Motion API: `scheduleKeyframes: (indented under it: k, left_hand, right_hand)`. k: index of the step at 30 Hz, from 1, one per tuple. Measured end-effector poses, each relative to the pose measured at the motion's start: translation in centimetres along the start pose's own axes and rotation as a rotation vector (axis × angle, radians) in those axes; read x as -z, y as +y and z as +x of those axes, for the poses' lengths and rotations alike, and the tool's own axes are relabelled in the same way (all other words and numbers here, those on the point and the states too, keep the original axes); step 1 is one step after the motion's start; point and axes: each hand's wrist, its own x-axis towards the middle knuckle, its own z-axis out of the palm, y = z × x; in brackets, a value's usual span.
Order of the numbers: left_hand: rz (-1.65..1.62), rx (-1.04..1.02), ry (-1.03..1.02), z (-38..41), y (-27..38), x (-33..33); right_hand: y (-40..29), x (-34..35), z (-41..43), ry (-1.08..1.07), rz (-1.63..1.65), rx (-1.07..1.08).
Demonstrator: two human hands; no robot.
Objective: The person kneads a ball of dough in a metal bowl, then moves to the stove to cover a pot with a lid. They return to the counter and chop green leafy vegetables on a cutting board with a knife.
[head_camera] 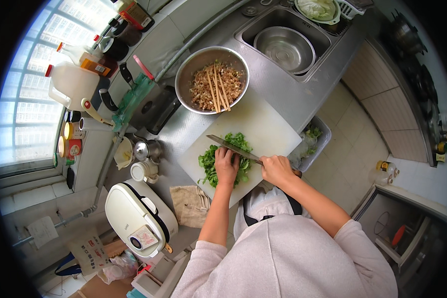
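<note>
My right hand [277, 168] grips a kitchen knife [232, 147], whose blade reaches left across a heap of chopped leafy green herbs [208, 164]. Fingers bent, my left hand [226, 167] holds the herbs down close beside the blade. Some of the herbs lie beyond the blade, others around my left hand. Under them is a white cutting board [268, 128] on the steel counter. Just past the board stands a steel bowl [179, 80] of minced filling [203, 87], with several wooden chopsticks [216, 91] laid in it.
A sink [250, 34] with a steel basin [283, 50] is at the top right. On the left are a knife rack [128, 100], a steel kettle [149, 149], a lidded cup [143, 171], a rice cooker [134, 212] and a cloth [188, 205]. A plastic bin [322, 139] stands below the counter edge.
</note>
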Motion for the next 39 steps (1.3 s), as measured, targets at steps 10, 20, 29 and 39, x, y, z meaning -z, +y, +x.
scheduleKeyframes:
  k: [10, 20, 29, 39]
  left_hand:
    - [0.147, -0.069, -0.081, -0.4, 0.3, 1.8]
    - [0.065, -0.041, -0.064, -0.5, 0.3, 1.0]
    - [0.015, -0.012, 0.002, -1.3, -0.6, 1.0]
    - [-0.014, 0.14, 0.017, -1.3, 0.5, 1.0]
  right_hand:
    - [-1.0, 3.8, -1.8, 0.01, 0.045, 0.03]
    - [-0.8, 0.3, -0.2, -0.004, -0.043, 0.043]
    - [-1.2, 3.6, -1.4, 0.001, 0.058, 0.028]
    - [-1.2, 0.3, -0.4, -0.043, -0.054, 0.001]
